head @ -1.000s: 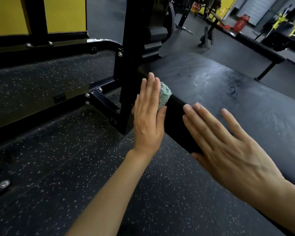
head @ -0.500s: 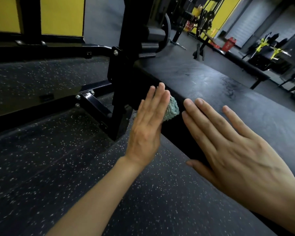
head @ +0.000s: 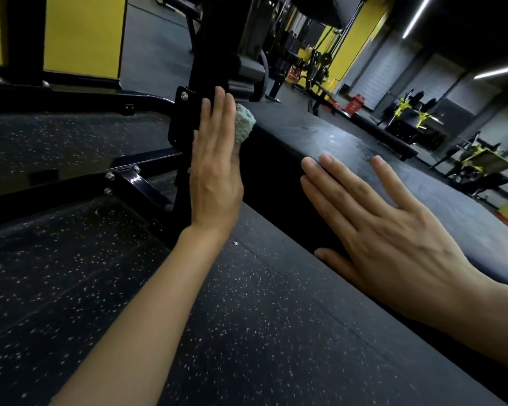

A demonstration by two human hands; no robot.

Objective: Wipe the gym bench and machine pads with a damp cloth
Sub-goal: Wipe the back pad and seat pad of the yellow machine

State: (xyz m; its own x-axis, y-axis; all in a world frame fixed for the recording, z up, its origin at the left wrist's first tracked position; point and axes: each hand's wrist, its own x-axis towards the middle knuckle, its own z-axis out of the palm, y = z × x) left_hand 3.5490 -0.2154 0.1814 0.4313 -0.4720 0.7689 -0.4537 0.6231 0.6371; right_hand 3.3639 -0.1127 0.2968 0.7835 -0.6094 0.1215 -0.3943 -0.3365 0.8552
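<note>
Table (head: 349, 148): black pad. My right grip (head: 393, 238): lay flat on the table's near edge, fingers straight, spread. My left grip (head: 214, 171): fingers straight, pressed against the table's side. Cloth (head: 245, 126): pale green, wadded under that palm.

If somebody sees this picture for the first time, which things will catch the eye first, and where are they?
First the two flat hands in the middle: the left hand presses a pale green cloth against the side of the black bench, and the right hand lies on the bench's near edge, fingers spread. Then the yellow wall at top left, bright above the dark speckled floor.
</note>
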